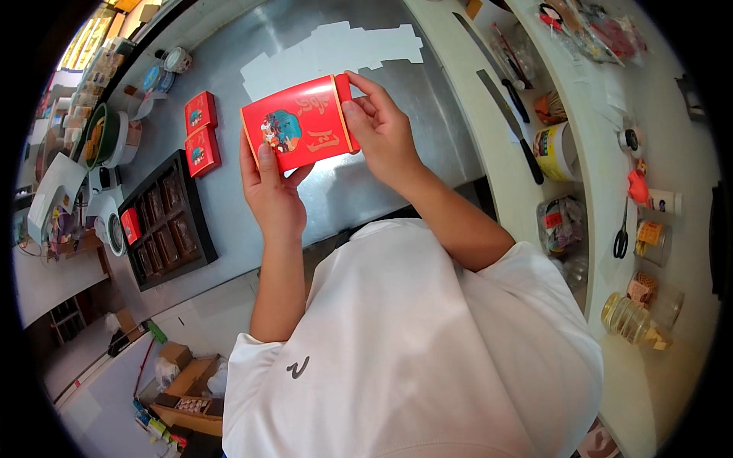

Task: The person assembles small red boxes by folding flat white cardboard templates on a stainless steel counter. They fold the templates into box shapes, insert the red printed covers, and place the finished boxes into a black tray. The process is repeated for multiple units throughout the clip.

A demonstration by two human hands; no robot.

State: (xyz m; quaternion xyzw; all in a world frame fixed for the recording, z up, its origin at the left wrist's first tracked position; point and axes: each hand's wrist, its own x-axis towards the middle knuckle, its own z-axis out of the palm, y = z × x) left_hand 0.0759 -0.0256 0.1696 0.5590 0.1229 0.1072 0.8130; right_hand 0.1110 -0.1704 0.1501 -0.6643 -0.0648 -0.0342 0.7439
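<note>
Between both hands I hold a red gift box (313,103) with gold lettering and a teal round picture, raised over the steel table. My left hand (276,187) grips its left and lower edge, thumb on the front face. My right hand (382,130) pinches the right edge, where a gold-trimmed strip runs down the side. To the left lie two small red boxes, one (200,112) above the other (202,151). Below them is a black tray (200,221) with dark wrapped pieces in compartments and a red packet (130,226) at its left.
Flat white card cut-outs (336,53) lie at the table's far side. On the right ledge rests a long black-handled knife (521,145); beyond it are a white tub (556,151), scissors (621,235) and jars (626,317). A green bowl (99,136) stands at the left.
</note>
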